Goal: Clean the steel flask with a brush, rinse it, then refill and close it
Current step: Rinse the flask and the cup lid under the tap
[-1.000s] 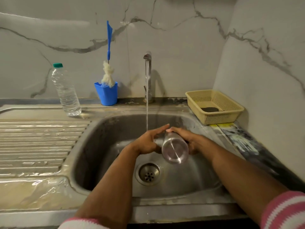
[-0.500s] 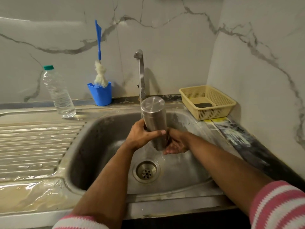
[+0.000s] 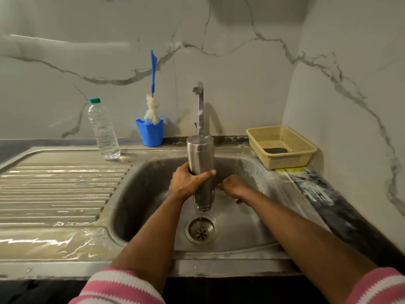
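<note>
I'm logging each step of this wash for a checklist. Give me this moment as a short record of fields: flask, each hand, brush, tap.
flask: steel flask held mouth down over the sink drain
left hand: left hand grips the flask's middle
right hand: right hand beside the flask, holding nothing visible
brush: brush standing in blue cup
tap: tap, no stream visible

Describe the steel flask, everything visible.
The steel flask is a brushed-metal cylinder, held upside down and nearly upright over the sink basin. Its flat closed base faces up just below the tap; its narrower open mouth points down above the drain. The left hand wraps round its middle. The right hand sits beside it; contact unclear.
</note>
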